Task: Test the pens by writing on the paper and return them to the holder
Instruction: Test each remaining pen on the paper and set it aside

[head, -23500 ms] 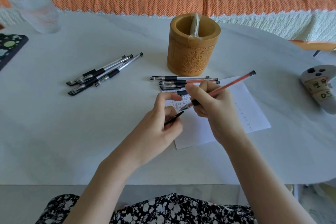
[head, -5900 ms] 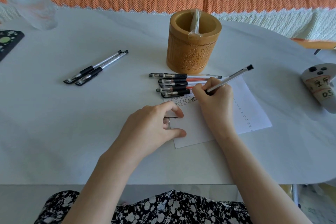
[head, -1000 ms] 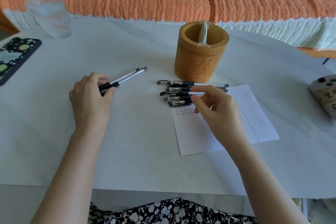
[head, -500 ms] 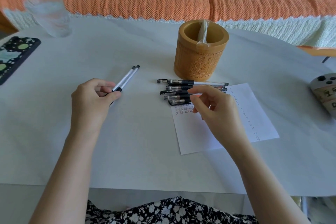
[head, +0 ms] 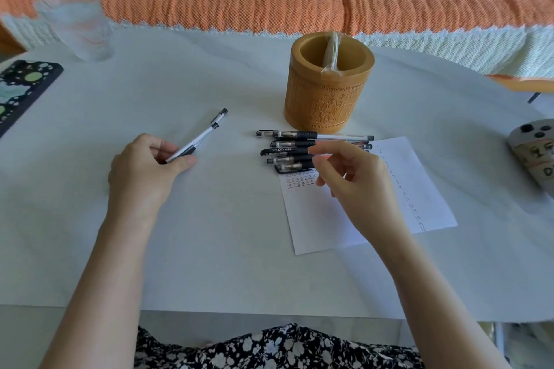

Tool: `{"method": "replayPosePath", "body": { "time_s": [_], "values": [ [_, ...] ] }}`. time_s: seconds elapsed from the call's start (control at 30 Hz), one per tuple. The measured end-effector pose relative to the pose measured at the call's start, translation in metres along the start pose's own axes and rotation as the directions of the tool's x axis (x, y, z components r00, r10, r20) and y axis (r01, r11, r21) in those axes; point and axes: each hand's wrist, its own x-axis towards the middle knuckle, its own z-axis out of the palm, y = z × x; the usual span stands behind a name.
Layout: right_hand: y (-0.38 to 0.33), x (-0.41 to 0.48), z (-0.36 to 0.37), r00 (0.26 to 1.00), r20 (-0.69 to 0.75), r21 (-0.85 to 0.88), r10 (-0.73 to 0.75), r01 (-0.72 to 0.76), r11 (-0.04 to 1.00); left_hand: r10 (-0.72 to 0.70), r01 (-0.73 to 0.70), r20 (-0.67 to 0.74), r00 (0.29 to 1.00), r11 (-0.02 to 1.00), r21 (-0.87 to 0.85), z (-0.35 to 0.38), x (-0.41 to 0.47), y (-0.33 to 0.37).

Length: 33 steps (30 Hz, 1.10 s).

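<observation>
L hand (head: 144,171) gripped a white-barrelled pen (head: 195,144) by its lower end, btwn thumb & curled fingers, far end angled up-right. A 2nd pen (head: 221,115) sat just behind it; can't tell if it was held too. R hand (head: 356,183) was loosely bent, holding nothing, over the pile of pens (head: 287,150). The pile lay on the counter (head: 239,249) across the paper's (head: 317,219) top-left edge, just in front of the bamboo holder (head: 329,96). A plastic-wrapped item (head: 331,51) stood inside it.
</observation>
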Motion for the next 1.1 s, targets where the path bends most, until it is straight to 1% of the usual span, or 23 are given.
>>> {"method": "replayPosePath", "body": {
  "time_s": [0.1, 0.17, 0.23, 0.27, 0.3, 0.37, 0.43, 0.5, 0.53, 0.57, 0.7, 0.87, 1.0, 1.1],
  "values": [
    [0.000, 0.000, 0.000, 1.000, 0.000, 0.001, 0.002, -0.002, 1.000, 0.051, -0.052, -0.042, 0.998, 0.998, -0.019, -0.002, -0.004, 0.004],
    [-0.001, -0.001, 0.000, 1.000, 0.001, 0.017, 0.009, -0.009, 1.000, 0.124, -0.125, -0.094, 0.988, 0.992, -0.004, -0.005, -0.007, 0.008],
    [-0.004, -0.002, 0.000, 1.000, 0.014, 0.076, 0.012, -0.013, 0.997, 0.211, -0.215, -0.123, 0.970, 0.976, -0.018, -0.008, -0.011, 0.016],
    [-0.006, -0.002, 0.001, 1.000, 0.025, 0.127, 0.011, -0.014, 0.992, 0.247, -0.255, -0.111, 0.963, 0.965, -0.064, -0.008, -0.015, 0.023],
    [-0.009, -0.003, 0.001, 0.999, 0.044, 0.189, 0.015, -0.023, 0.982, 0.283, -0.290, -0.075, 0.956, 0.949, -0.124, -0.008, -0.021, 0.032],
    [-0.014, -0.004, 0.002, 0.993, 0.117, 0.316, 0.029, -0.065, 0.947, 0.382, -0.361, 0.055, 0.923, 0.904, -0.229, -0.004, -0.036, 0.051],
    [-0.016, -0.006, 0.003, 0.978, 0.207, 0.394, 0.001, -0.084, 0.915, 0.505, -0.448, 0.204, 0.838, 0.852, -0.270, 0.005, -0.054, 0.064],
    [-0.018, -0.007, 0.005, 0.972, 0.231, 0.448, -0.044, -0.067, 0.891, 0.580, -0.503, 0.311, 0.753, 0.812, -0.297, 0.016, -0.067, 0.069],
    [-0.018, -0.007, 0.004, 0.975, 0.214, 0.467, -0.052, -0.056, 0.883, 0.581, -0.494, 0.344, 0.738, 0.812, -0.313, 0.021, -0.071, 0.070],
    [-0.018, -0.007, 0.003, 0.981, 0.186, 0.475, -0.048, -0.047, 0.879, 0.569, -0.473, 0.360, 0.740, 0.819, -0.323, 0.025, -0.073, 0.070],
    [-0.016, -0.006, 0.000, 0.998, 0.058, 0.478, 0.019, -0.044, 0.877, 0.526, -0.436, 0.356, 0.773, 0.847, -0.305, 0.034, -0.072, 0.067],
    [-0.016, -0.007, 0.003, 0.999, 0.031, 0.476, 0.038, -0.048, 0.878, 0.528, -0.471, 0.382, 0.759, 0.849, -0.240, 0.038, -0.071, 0.063],
    [-0.015, -0.004, 0.000, 0.995, -0.021, 0.546, 0.095, -0.068, 0.835, 0.515, -0.479, 0.417, 0.749, 0.856, -0.196, 0.039, -0.069, 0.059],
    [-0.013, -0.001, -0.002, 0.993, -0.015, 0.572, 0.116, -0.087, 0.816, 0.525, -0.487, 0.429, 0.735, 0.849, -0.204, 0.040, -0.071, 0.060]
  ]
}}
